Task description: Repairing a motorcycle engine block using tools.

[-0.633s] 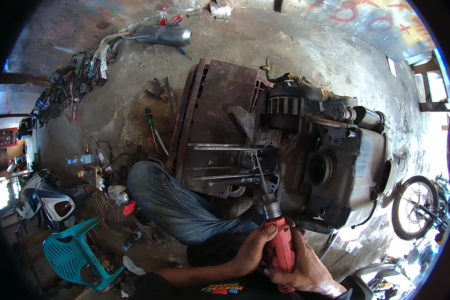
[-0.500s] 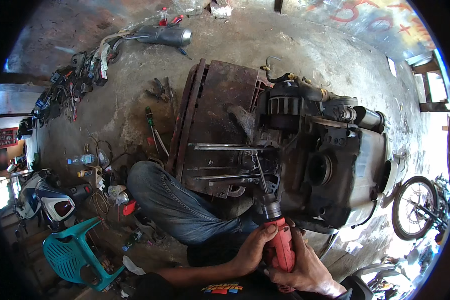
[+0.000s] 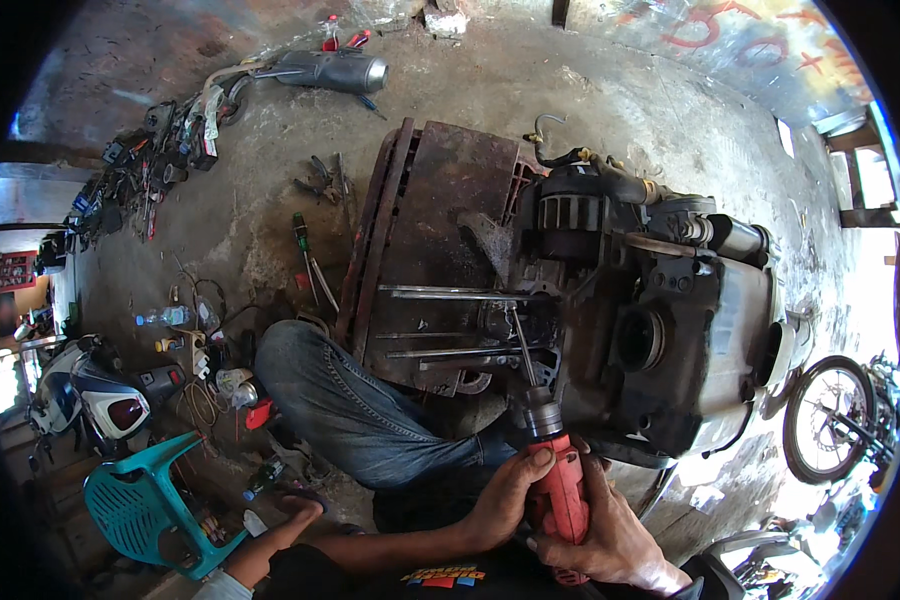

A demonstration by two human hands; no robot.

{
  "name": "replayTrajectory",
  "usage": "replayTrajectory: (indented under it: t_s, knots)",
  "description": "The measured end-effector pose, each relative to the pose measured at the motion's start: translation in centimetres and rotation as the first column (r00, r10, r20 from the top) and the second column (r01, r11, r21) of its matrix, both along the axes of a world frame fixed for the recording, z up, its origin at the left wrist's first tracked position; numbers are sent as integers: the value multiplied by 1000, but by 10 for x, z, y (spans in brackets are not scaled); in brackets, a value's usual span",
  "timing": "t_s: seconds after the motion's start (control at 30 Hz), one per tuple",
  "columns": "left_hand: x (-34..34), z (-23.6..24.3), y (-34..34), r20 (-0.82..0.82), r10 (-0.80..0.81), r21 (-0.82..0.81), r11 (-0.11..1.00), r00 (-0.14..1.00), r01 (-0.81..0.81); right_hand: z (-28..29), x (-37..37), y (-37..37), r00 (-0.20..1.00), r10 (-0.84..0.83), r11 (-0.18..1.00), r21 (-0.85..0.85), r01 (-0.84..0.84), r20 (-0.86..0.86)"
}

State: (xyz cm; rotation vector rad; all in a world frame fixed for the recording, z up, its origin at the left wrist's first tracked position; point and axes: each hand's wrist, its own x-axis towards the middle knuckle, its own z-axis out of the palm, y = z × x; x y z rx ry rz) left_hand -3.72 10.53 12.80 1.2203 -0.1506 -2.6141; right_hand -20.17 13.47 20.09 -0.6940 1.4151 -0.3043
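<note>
Both my hands are wrapped round a red power drill (image 3: 562, 490) with a dark metal chuck. My left hand (image 3: 510, 497) grips its near-left side, the thumb lying by the collar. My right hand (image 3: 615, 535) closes round the body from the right. From the chuck a long thin bit (image 3: 524, 345) points away from me, its tip at the open crankcase of a scooter engine (image 3: 560, 270). Long metal studs (image 3: 440, 293) stick out leftward from that opening. Whether the tip touches metal, I cannot tell.
Under the engine's left part lies a rusty metal stand (image 3: 445, 200). Pliers (image 3: 317, 180) and a green-handled screwdriver (image 3: 301, 235) lie on the floor beyond my knee. A teal plastic chair (image 3: 135, 510) and another person's leg (image 3: 282, 530) are at lower left. An exhaust muffler (image 3: 335, 72) lies far back.
Another person's sandalled foot and leg have come into view at the lower left, by the teal chair. My hands and the drill hold nearly the same place.
</note>
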Motion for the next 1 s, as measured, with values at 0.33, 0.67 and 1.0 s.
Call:
replayTrajectory:
  t_s: [0.33, 0.67, 1.0]
  knots:
    - [-2, 1, -1, -4, 15, -17, 1000, 1000, -15, 2, 0, -1, 1000, 7, 1000, 9, -7, 7]
    - [0, 0, -1, 16, -10, -10, 1000, 1000, 10, 4, 3, -2, 998, -54, 998, 43, 54, 7]
    - [4, -9, 3, 0, -19, -58, 998, 1000, 19, 9, 7, -4, 997, -68, 997, 31, 69, -36]
